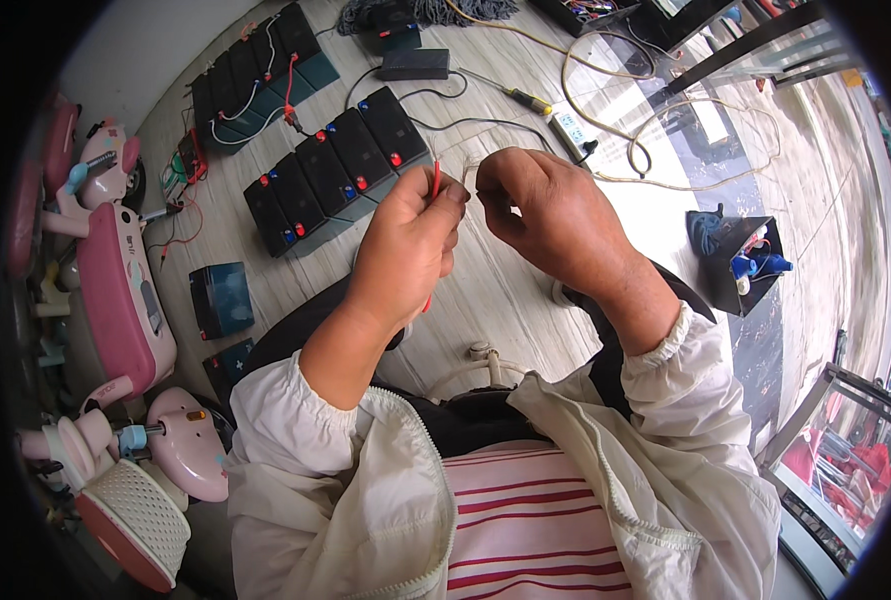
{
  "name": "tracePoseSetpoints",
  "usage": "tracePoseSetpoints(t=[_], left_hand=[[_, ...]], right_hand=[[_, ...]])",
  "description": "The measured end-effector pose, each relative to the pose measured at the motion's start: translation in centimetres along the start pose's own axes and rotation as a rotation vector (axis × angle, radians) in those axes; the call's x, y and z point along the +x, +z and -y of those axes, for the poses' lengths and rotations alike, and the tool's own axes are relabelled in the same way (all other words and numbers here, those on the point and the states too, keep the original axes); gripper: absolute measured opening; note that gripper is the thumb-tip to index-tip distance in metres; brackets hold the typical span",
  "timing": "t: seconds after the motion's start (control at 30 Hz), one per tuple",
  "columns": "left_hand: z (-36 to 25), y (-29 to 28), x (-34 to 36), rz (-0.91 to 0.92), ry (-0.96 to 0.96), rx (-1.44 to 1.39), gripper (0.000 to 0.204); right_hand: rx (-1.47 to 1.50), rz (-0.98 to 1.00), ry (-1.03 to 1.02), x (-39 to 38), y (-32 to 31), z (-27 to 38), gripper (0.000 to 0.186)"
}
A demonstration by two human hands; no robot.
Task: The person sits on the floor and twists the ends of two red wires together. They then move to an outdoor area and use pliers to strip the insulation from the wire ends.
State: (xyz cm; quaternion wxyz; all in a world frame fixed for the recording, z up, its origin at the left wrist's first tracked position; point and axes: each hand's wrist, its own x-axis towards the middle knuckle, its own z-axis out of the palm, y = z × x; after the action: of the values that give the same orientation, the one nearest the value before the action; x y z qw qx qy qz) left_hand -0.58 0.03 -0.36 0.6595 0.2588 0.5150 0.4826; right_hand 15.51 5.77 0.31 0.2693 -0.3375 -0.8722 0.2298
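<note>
My left hand [405, 235] is closed in a pinch on a short red wire [436, 180], whose upper end stands above the thumb and whose lower end shows below the palm. Close beside it, my right hand [560, 215] is bent with thumb and forefinger pressed together. Thin pale strands show by its fingertips, but what it holds is too small to make out. Just beyond the left hand lies a row of black batteries [317, 175] with red and blue terminals. Farther back, a second battery row [250, 85] is joined by white and red wires.
Two loose batteries [221, 298] lie near my left knee. A black power adapter [414, 65], a yellow-handled screwdriver [531, 102] and a power strip [571, 135] lie ahead among cables. Pink children's vehicles [115, 290] line the left. A black box [743, 270] stands at right.
</note>
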Motion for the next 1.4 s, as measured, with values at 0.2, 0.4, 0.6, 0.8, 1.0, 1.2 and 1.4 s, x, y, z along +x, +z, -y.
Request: tracePoseSetpoints(t=[0.2,0.4,0.6,0.8,1.0,1.2,1.4], left_hand=[[-0.4,0.0,-0.2,0.002,0.011,0.060,0.012],[-0.4,-0.5,-0.3,0.050,0.029,0.175,0.012],[0.6,-0.7,-0.2,0.150,0.145,0.420,0.012],[0.8,-0.9,-0.1,0.238,0.127,0.474,0.014],[1.1,-1.0,-0.1,0.286,0.040,0.442,0.016],[1.0,-0.9,-0.2,0.286,0.001,0.431,0.017],[0.9,-0.8,-0.3,0.271,-0.017,0.429,0.018]], right_hand=[[-0.104,-0.064,-0.026,0.1,0.2,0.1,0.018],[0.164,-0.213,0.066,0.1,0.3,0.2,0.020],[0.226,-0.145,-0.054,0.4,-1.2,-0.5,0.021],[0.133,-0.042,-0.088,0.2,-2.1,-0.4,0.017],[0.064,0.004,-0.125,0.2,-2.1,-0.4,0.014],[0.002,0.048,-0.110,-0.1,-2.0,-0.2,0.018],[0.122,0.064,-0.032,-0.3,-1.6,0.0,0.023]])
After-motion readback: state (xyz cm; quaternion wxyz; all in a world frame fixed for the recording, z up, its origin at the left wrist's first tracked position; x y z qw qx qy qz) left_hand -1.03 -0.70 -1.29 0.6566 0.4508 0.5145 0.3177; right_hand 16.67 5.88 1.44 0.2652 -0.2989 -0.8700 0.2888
